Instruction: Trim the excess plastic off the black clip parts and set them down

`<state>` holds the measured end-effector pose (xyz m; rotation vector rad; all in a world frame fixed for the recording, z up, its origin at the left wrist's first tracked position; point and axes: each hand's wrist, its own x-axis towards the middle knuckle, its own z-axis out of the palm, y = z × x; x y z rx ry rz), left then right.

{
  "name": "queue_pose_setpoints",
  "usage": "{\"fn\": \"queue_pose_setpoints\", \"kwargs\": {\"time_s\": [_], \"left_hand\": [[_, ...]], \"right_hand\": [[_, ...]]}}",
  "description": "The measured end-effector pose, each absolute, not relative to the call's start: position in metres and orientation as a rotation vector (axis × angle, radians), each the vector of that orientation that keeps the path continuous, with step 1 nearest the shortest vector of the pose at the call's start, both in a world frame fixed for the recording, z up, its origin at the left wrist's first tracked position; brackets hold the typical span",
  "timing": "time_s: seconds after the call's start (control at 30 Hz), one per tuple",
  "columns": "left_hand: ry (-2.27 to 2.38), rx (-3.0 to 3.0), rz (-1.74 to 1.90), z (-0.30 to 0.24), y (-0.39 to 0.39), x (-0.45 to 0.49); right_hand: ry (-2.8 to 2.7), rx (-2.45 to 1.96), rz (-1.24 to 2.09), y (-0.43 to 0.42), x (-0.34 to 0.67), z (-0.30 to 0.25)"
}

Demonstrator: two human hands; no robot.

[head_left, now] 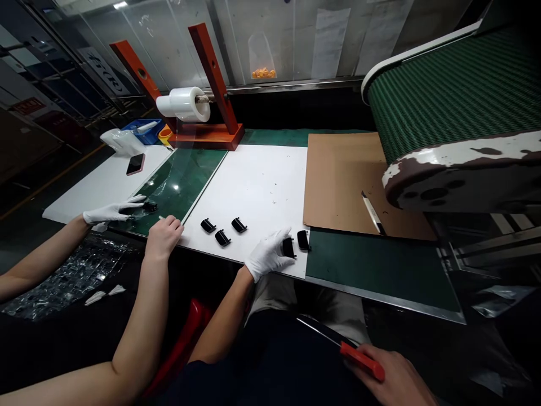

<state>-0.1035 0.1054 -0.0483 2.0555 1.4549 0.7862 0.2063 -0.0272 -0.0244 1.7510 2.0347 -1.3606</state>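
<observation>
A black part (288, 248) sits — fingertip-held — in the left hand (269, 255) (gloved).

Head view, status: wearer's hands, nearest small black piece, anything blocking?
White-gloved left hand around small curved black piece, grip unclear. Bare right hand gripping red-handled metal tool. Similar black piece close alongside; nothing visibly blocking.

Left hand (268, 254) gloved — right (393, 375) seemingly curled
</observation>
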Motion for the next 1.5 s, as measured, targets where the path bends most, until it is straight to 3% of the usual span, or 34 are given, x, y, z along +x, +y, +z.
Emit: {"fn": "queue_pose_setpoints", "kwargs": {"time_s": [0.27, 0.5, 1.07, 1.5], "left_hand": [[1.536, 2.001, 0.793, -0.05, 0.016, -0.117], [1.511, 1.897, 0.444, -0.107, -0.063, -0.116], [1.433, 1.87, 0.296, -0.126, -0.061, -0.117], [1.431, 1.917, 0.18, -0.115, -0.057, -0.112]], "right_hand": [[2.082, 1.667, -1.152, -0.021, 0.216, -0.043], [2.033, 1.505, -1.059, -0.018, 0.202, -0.04], [2.02, 1.484, -0.868, -0.012, 0.163, -0.035], [2.019, 1.366, -1.051, -0.011, 0.175, -0.033]]}}
